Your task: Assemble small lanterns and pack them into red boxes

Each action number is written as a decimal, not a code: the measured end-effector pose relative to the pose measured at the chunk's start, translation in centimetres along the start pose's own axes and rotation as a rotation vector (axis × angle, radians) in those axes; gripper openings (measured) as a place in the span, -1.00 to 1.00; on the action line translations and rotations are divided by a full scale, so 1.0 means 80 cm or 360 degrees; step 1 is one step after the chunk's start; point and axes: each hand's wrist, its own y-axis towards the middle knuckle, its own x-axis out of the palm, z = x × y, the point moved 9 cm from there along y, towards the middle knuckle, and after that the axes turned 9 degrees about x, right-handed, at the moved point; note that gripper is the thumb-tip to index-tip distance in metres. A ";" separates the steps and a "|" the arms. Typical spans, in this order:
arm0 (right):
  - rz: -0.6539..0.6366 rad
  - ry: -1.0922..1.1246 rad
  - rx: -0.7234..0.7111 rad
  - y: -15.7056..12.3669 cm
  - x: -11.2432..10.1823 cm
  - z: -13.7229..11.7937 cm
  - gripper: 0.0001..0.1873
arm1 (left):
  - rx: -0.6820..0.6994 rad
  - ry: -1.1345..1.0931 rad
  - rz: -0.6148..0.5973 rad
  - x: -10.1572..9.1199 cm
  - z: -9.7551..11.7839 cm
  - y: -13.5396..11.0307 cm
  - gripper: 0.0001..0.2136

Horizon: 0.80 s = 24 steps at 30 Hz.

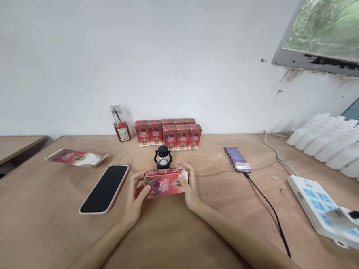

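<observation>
Between my two hands a red Christmas gift box [165, 184] lies on its side, printed with white lettering and a lantern picture. My left hand [136, 197] grips its left end, thumb on the front face. At the other end my right hand [190, 187] holds on, with the thumb pressed on the printed front. Just behind the box a small black lantern [163, 158] with a clear middle stands upright on the table. Off to the left lies a flattened red carton [74, 157].
Several upright red boxes [182, 138] stand by the wall beside a bottle [121, 127]. A pink-cased phone [105, 190] lies left; another phone [237, 159] with a black cable lies right. Near the right edge are a power strip [324, 204] and several white bottle-like objects [334, 140].
</observation>
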 end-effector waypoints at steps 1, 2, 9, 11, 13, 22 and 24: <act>0.0022 0.0030 0.0048 0.001 -0.002 0.002 -0.61 | -0.0035 -0.0029 -0.0013 0.000 -0.003 0.000 -0.57; 0.0039 0.0071 0.0099 0.001 -0.003 0.004 -0.62 | -0.0071 -0.0058 -0.0015 -0.001 -0.007 -0.001 -0.56; 0.0055 0.0286 0.0280 0.000 -0.004 0.003 -0.60 | -0.0212 -0.0233 -0.0031 0.001 -0.023 -0.004 -0.54; 0.0080 0.0290 0.0259 0.001 -0.007 0.003 -0.61 | -0.0224 -0.0266 -0.0044 0.002 -0.025 -0.005 -0.54; 0.0118 0.0300 0.0247 0.001 -0.010 0.004 -0.62 | -0.0228 -0.0281 -0.0066 0.003 -0.026 -0.005 -0.56; 0.0171 0.0303 0.0212 0.002 -0.014 -0.005 -0.65 | -0.0080 0.0005 -0.0118 0.001 -0.008 -0.001 -0.59; 0.0178 0.0277 0.0194 0.003 -0.015 -0.005 -0.64 | -0.0040 0.0063 -0.0103 -0.001 -0.007 -0.001 -0.58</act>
